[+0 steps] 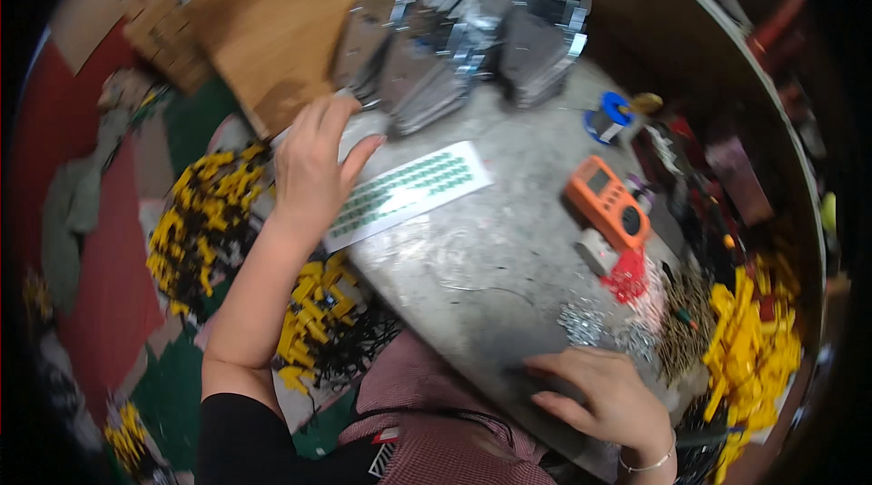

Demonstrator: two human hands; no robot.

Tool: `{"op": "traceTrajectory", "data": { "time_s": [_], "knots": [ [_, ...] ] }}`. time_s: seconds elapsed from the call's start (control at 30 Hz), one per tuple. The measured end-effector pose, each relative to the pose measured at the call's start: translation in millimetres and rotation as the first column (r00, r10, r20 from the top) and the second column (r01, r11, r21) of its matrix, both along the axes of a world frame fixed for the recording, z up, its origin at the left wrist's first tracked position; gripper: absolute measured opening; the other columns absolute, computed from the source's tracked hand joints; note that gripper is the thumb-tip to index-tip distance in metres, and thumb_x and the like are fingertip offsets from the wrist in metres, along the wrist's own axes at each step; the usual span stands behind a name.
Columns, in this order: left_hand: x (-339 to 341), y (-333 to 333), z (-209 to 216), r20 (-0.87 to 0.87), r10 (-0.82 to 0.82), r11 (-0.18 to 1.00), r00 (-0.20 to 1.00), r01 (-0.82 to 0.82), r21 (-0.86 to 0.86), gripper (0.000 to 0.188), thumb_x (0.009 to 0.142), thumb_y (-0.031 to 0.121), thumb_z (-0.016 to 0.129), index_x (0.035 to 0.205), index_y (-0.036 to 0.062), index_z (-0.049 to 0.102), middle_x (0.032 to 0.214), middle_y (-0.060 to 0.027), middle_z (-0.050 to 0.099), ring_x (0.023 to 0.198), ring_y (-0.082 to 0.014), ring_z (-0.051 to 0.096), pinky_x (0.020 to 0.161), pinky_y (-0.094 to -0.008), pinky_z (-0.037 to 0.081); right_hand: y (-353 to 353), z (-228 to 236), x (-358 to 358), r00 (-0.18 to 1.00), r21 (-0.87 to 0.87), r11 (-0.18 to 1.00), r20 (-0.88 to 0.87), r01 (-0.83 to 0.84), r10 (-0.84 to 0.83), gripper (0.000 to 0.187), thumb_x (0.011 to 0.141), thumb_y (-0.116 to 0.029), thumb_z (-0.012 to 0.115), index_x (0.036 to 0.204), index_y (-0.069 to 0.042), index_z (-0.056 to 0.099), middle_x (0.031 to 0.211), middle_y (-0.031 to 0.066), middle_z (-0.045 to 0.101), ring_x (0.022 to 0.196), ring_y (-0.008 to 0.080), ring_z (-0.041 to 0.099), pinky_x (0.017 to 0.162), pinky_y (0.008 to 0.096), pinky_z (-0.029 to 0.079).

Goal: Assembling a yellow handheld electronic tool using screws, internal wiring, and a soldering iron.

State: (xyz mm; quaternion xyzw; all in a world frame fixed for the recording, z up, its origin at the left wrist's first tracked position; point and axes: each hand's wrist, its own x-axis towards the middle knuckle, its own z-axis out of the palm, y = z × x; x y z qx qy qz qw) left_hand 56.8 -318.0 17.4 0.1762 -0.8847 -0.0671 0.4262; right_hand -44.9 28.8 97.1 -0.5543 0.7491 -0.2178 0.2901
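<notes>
My left hand (313, 163) reaches over the left edge of the metal worktop (427, 276), thumb spread from the fingers, holding nothing I can see. Its fingertips are near stacked grey wedge-shaped pieces (422, 85) with clear, shiny strips on top, blurred by motion. Beside the thumb lies a white sheet (409, 194) with rows of small green marks. Low on the right, my right hand (604, 394) hovers at the near side of the worktop, fingers apart and empty. Just beyond it is a small pile of silvery metal parts (581, 323).
An orange handheld device (609, 201) with a screen and round dial lies on the right, near a blue spool (609, 117). Red small parts (627, 276), brown pin-like pieces (686, 321) and yellow pieces (749, 340) crowd that side. Yellow-and-black parts (204, 222) heap up at left.
</notes>
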Motion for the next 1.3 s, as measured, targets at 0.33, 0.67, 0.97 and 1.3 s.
{"op": "traceTrajectory", "data": {
  "time_s": [0.33,0.67,0.97,1.3],
  "knots": [
    [-75,-15,-6,-0.226,0.013,0.973,0.974,0.039,0.227,0.040,0.073,0.011,0.080,0.104,0.0025,0.057,0.097,-0.0085,0.061,0.089,-0.0209,0.059,0.069,-0.0331,0.048,145,-36,-19,0.859,-0.174,0.857,-0.091,0.485,-0.504,0.025,0.082,-0.015,0.068,0.104,-0.004,0.065,0.083,0.0121,0.065,0.073,0.0298,0.064,0.065,0.0374,0.052],
    [-29,243,-10,0.475,-0.831,0.505,0.289,0.751,0.426,0.068,0.064,0.023,0.085,0.122,0.0046,0.054,0.112,-0.0137,0.058,0.095,-0.0334,0.057,0.080,-0.0429,0.047,171,-61,-147,0.609,-0.322,0.629,-0.173,0.708,-0.774,0.015,0.083,-0.011,0.065,0.095,-0.002,0.070,0.090,0.0118,0.067,0.083,0.0237,0.065,0.075,0.0323,0.050],
    [-43,299,-25,0.466,-0.848,0.473,0.251,0.756,0.454,0.086,0.067,0.033,0.082,0.136,0.0000,0.043,0.135,-0.0176,0.049,0.122,-0.0356,0.049,0.098,-0.0454,0.040,115,-123,-211,0.634,-0.310,0.861,-0.584,0.402,-0.507,0.019,0.078,-0.006,0.061,0.095,-0.008,0.070,0.095,0.0122,0.064,0.096,0.0330,0.062,0.084,0.0415,0.050],
    [-42,299,-33,0.403,-0.868,0.460,0.290,0.776,0.433,0.084,0.066,0.028,0.082,0.136,0.0006,0.045,0.131,-0.0165,0.052,0.115,-0.0346,0.053,0.095,-0.0451,0.041,142,-85,-171,0.618,-0.366,0.848,-0.580,0.384,-0.531,0.022,0.070,-0.009,0.067,0.092,-0.008,0.065,0.092,0.0091,0.059,0.096,0.0297,0.058,0.079,0.0389,0.051]
  ]
}}
